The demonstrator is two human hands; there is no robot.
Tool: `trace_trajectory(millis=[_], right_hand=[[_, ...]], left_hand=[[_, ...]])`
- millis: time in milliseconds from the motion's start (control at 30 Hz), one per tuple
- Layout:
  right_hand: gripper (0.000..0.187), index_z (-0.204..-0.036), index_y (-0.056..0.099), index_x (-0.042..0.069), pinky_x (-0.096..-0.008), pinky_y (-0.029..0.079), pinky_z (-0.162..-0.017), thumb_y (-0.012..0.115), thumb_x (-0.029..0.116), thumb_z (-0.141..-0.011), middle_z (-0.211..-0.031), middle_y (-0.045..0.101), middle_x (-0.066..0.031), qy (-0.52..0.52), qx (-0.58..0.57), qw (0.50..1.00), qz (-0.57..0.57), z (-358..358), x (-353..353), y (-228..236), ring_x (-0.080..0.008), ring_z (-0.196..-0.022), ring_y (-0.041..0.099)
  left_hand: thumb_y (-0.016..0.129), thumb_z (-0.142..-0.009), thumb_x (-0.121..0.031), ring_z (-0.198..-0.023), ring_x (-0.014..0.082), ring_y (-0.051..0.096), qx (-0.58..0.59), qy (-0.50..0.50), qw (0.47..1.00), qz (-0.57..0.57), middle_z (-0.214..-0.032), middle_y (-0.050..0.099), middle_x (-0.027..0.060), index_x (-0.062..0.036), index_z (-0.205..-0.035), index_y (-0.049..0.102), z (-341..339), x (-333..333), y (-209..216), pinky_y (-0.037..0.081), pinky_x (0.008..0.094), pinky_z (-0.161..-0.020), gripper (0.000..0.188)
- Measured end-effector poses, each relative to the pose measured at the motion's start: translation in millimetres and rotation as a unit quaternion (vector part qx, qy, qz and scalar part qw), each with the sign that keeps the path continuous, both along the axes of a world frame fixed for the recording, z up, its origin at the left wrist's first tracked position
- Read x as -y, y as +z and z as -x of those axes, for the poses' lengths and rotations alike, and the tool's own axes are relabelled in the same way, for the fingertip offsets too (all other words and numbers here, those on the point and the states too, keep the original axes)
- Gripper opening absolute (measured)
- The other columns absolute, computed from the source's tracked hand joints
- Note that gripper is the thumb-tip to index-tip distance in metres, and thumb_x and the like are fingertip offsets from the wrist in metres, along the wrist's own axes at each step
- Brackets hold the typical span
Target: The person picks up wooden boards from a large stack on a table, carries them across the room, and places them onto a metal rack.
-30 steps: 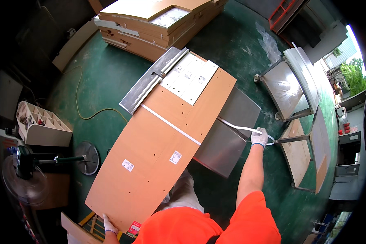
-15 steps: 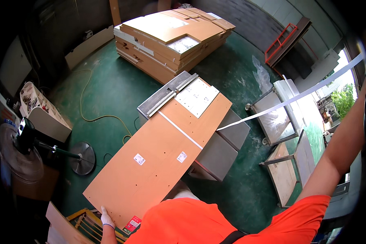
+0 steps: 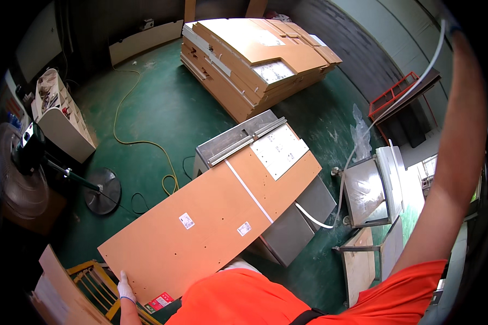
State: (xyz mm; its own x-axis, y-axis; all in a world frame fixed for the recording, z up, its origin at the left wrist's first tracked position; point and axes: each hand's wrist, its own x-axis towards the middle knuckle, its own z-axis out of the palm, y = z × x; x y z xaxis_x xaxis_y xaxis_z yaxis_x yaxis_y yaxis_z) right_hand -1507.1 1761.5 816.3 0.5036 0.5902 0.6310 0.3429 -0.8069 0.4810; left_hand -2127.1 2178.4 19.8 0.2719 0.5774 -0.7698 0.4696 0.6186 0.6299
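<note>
A long orange-brown wood panel (image 3: 173,238) lies slanting across a grey metal-topped stand, with a white strap around its middle. My left hand (image 3: 126,287), in a white glove, grips the panel's near left edge. My right arm is raised far up at the right. My right hand (image 3: 454,28) shows only dimly at the dark rim, where the loose white strap (image 3: 375,123) runs up to it; its fingers are hard to make out. From there the strap hangs down, curves near the floor and passes beneath the panel. A white board (image 3: 279,151) lies on the panel's far end.
A tall stack of panels (image 3: 244,81) stands on the green floor ahead. At left are a standing fan (image 3: 104,189), a white tool bin (image 3: 65,122) and a yellow cord (image 3: 116,116). Wheeled carts (image 3: 366,189) stand at right. A yellow frame (image 3: 92,287) is by my left hand.
My right arm has swung upward and forward. The strap, taut before, now hangs slack in a curve. My left hand stays on the panel edge, and the view has shifted slightly.
</note>
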Motion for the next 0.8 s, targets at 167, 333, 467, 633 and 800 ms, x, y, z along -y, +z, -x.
trace_trajectory(millis=[167,333,467,633,800], right_hand=[[0.03,-0.106,0.081,0.015,-0.0429,0.055,-0.095,0.057,0.012,-0.089,-0.106,0.076,-0.0146,-0.019,-0.244,0.969,0.044,-165,-8,-278,-0.0322,-0.104,0.072],[0.021,-0.107,0.08,0.011,-0.0482,0.06,-0.087,0.066,0.017,-0.093,-0.107,0.077,-0.0177,-0.152,-0.42,0.887,0.116,-218,6,-464,-0.0363,-0.103,0.075],[0.019,-0.102,0.081,0.011,-0.0473,0.06,-0.086,0.066,0.018,-0.091,-0.104,0.077,-0.017,-0.123,-0.433,0.887,0.101,-256,7,-548,-0.0371,-0.102,0.074],[0.021,-0.102,0.081,0.016,-0.0477,0.058,-0.09,0.064,0.019,-0.091,-0.106,0.076,-0.0176,-0.105,-0.43,0.896,0.033,-278,-9,-571,-0.0371,-0.104,0.073],[0.023,-0.104,0.08,0.016,-0.0476,0.058,-0.089,0.063,0.018,-0.089,-0.104,0.077,-0.0158,-0.087,-0.429,0.899,0.013,-286,-21,-569,-0.0368,-0.102,0.073]], left_hand=[[0.062,-0.103,-0.05,-0.109,0.0296,0.07,-0.008,0.037,0.999,0.004,-0.131,0.068,0.0165,0.0065,-0.142,0.054,14,4,5,0.058,0.0428,-0.093,0.069],[0.059,-0.105,-0.049,-0.115,0.0287,0.068,0.012,0.035,0.998,0.043,-0.133,0.068,0.0146,0.0036,-0.142,0.055,10,3,8,0.056,0.0424,-0.099,0.065],[0.058,-0.105,-0.049,-0.125,0.0285,0.063,0.016,0.042,0.997,0.062,-0.142,0.064,0.0126,0.0002,-0.146,0.054,9,4,9,0.05,0.043,-0.108,0.064],[0.058,-0.105,-0.048,-0.132,0.0289,0.058,0.013,0.048,0.997,0.057,-0.147,0.06,0.0126,0.0003,-0.148,0.052,13,6,8,0.045,0.0426,-0.113,0.065],[0.058,-0.105,-0.048,-0.132,0.0288,0.058,0.009,0.066,0.996,0.067,-0.147,0.06,0.0125,0.0007,-0.147,0.053,15,4,5,0.044,0.0419,-0.114,0.065]])
